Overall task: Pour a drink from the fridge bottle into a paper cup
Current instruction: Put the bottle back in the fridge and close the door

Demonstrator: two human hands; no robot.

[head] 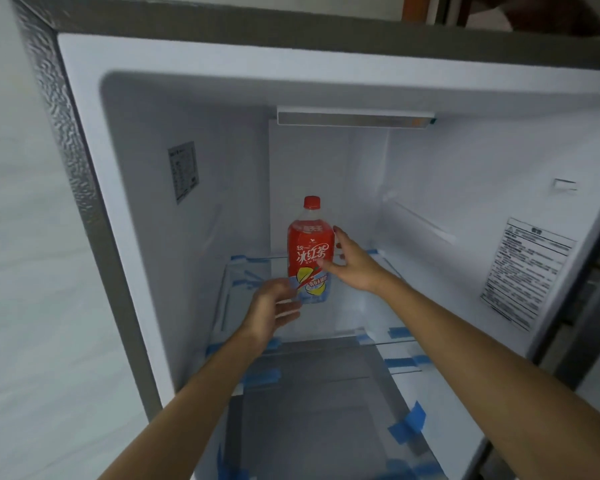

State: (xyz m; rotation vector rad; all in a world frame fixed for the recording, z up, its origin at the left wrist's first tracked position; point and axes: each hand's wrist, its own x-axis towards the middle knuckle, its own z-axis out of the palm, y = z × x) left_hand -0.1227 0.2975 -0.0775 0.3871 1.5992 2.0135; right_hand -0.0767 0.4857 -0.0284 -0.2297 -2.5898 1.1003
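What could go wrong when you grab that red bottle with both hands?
The iced tea bottle stands tall and upright on the glass shelf. Neither the left hand nor the right hand looks closed round it yet, so a bump could tip it over. Coming from a fridge, it may be slippery and could slide out of a loose hold. Blue tape sits on the shelf edges, so a hard knock might shift a shelf.

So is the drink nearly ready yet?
Not nearly. Done: the fridge is open. In hand: both hands reach the bottle standing on the glass shelf, the right hand at its side, the left hand near its bottom; a firm grip isn't clear. Left: lifting it out, taking off the red cap, pouring. No paper cup is in view.
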